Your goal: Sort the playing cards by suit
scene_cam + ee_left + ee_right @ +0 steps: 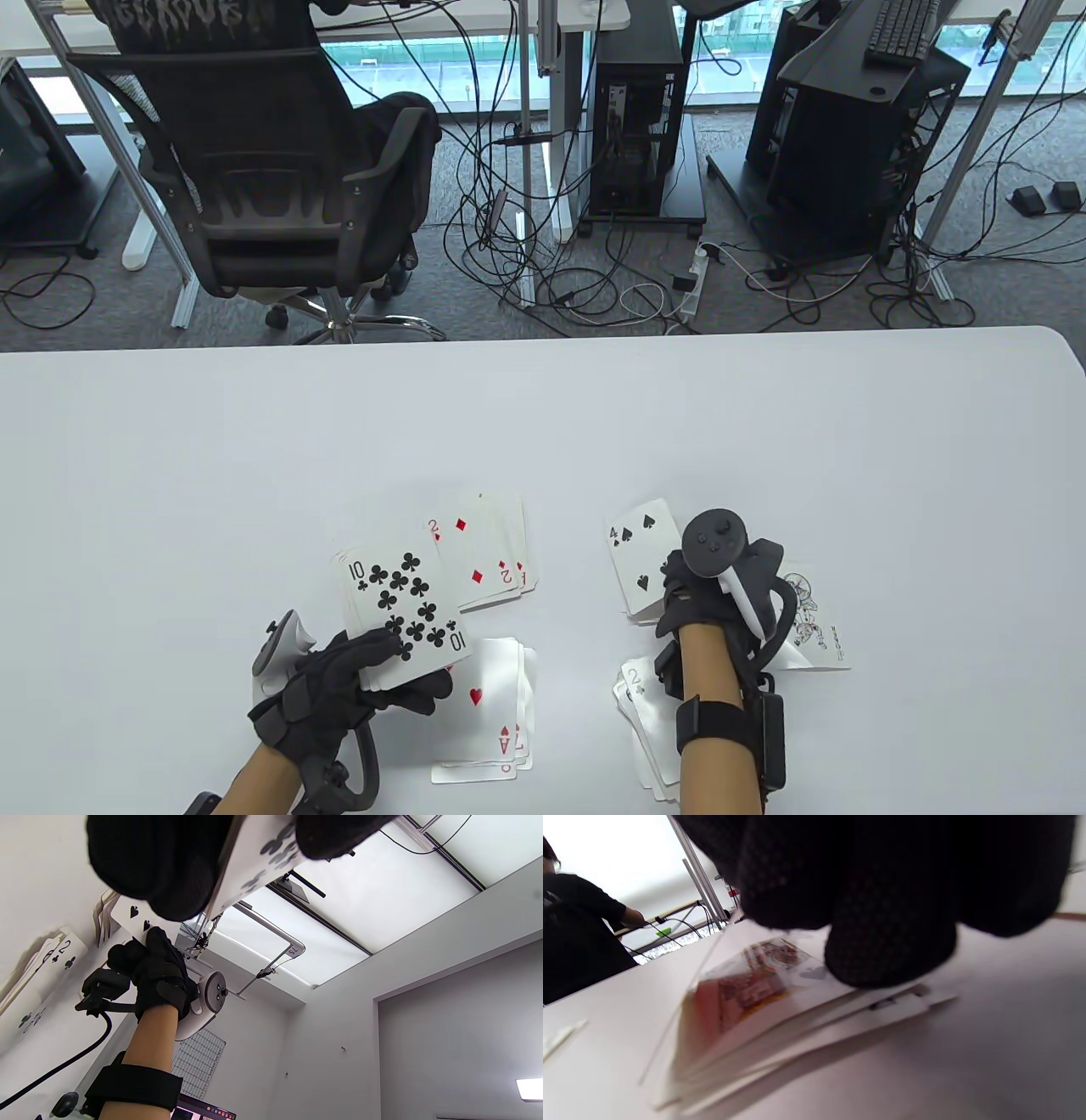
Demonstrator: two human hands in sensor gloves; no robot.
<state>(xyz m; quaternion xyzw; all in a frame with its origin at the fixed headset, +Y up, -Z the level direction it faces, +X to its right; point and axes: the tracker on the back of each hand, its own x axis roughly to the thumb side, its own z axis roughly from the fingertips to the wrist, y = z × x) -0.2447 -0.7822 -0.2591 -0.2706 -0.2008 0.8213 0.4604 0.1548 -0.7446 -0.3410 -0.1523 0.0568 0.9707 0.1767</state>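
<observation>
left hand (pixel 339 688) grips ten of clubs (pixel 405 613) | right hand (pixel 708 594) holds four of spades (pixel 642 556)

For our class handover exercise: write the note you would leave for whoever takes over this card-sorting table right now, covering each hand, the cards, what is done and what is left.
Left hand: grips the unsorted stack, ten of clubs on top.
Right hand: fingers down on the spade pile, four of spades showing; grip unclear.
Piles on the table: diamond pile beyond the left hand, heart pile beside it, club pile under the right forearm, joker card right of the right hand.
Done: four suit piles started, joker aside.
Left: sort the held stack; the ten of clubs probably goes to the club pile next.
</observation>
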